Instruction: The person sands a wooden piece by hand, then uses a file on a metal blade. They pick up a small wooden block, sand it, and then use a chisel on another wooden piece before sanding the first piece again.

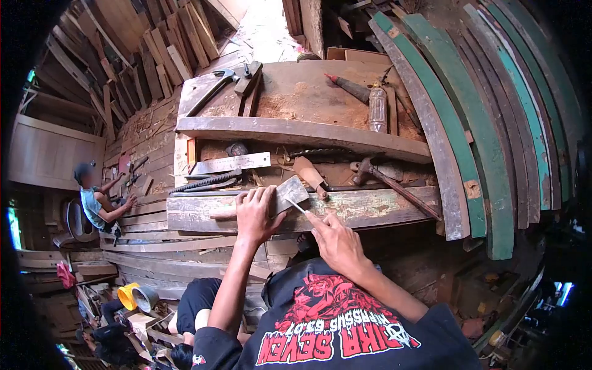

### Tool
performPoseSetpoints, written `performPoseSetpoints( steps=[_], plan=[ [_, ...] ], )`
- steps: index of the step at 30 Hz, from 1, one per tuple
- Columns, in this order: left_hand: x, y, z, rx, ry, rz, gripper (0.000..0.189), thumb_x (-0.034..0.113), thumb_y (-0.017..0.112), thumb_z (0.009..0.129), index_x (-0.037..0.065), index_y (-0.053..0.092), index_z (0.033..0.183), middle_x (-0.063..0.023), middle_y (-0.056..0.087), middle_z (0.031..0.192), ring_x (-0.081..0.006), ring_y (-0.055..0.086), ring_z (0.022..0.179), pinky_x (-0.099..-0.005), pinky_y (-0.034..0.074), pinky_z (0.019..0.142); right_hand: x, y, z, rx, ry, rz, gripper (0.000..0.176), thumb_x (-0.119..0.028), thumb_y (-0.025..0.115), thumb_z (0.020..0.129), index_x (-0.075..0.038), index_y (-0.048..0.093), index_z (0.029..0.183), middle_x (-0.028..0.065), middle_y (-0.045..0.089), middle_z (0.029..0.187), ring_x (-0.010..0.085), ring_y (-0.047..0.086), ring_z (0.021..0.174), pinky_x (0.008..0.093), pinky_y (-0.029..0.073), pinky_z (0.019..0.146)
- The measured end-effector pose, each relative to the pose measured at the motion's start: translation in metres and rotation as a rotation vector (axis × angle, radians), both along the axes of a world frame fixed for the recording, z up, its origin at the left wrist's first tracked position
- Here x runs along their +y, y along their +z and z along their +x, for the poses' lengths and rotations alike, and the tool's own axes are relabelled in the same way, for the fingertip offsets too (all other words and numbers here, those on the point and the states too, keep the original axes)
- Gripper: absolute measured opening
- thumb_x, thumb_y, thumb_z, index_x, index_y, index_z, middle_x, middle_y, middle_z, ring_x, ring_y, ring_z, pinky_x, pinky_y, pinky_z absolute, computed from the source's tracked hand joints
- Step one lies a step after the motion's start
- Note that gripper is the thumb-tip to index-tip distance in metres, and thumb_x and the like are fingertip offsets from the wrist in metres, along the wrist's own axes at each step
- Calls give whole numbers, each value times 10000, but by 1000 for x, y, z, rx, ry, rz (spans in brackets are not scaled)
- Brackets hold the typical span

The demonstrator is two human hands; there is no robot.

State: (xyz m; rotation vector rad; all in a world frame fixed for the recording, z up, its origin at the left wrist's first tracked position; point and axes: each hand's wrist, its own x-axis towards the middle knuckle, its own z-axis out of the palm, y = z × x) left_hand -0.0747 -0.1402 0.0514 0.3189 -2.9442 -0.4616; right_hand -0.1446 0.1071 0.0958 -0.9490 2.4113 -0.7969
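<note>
Left hand (256, 213): fingers were clamped down over the wooden-handled blade (290, 192), pinning it to the bench (370, 206). At five o'clock, the right hand (336, 240) pinched a thin rod (296, 207), tip at the blade. Edge work, seemingly; the next stroke called for a firm pin.

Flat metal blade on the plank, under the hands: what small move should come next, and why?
Probably draw the thin stick in the right hand along the lower edge of the flat metal blade. The left hand presses that blade down on the plank, and the stick's tip sits at that edge, as if for marking.
</note>
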Motion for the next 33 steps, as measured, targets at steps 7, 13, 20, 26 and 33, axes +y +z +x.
performPoseSetpoints(
  steps=[7,13,20,26,33],
  plan=[
    [-3,3,-6,-14,35,64,729,322,916,679,97,651,1320,-111,694,1181,-342,636,1168,-502,458,1008,-22,-1,17,52,-11,73,492,-241,543,1094,-204,521,1585,255,653,1001,468,721,774,586,595,697],
    [-8,-1,-8,26,45,120,717,348,917,677,81,678,1298,-108,706,1178,-327,646,1155,-485,482,976,-42,0,25,91,-67,104,527,-234,570,1086,-210,492,1607,255,670,990,483,724,778,575,608,695],
    [-9,-5,-5,56,62,143,723,324,923,661,86,687,1301,-108,718,1159,-341,651,1128,-494,478,983,-47,0,34,117,-67,127,543,-224,578,1080,-216,480,1614,266,680,977,495,727,785,596,600,706],
    [-13,-13,-7,121,78,175,685,322,929,662,94,724,1274,-93,742,1189,-326,657,1173,-486,487,1018,-47,-2,45,113,-70,161,530,-224,562,1092,-198,475,1614,274,683,1003,509,716,791,605,593,719],
    [-9,-14,-4,127,87,149,680,342,926,665,103,728,1269,-75,746,1194,-309,658,1174,-493,479,1005,-61,-12,43,224,-39,120,563,-228,574,1088,-203,448,1637,267,681,976,508,718,763,607,605,700]
  ],
)
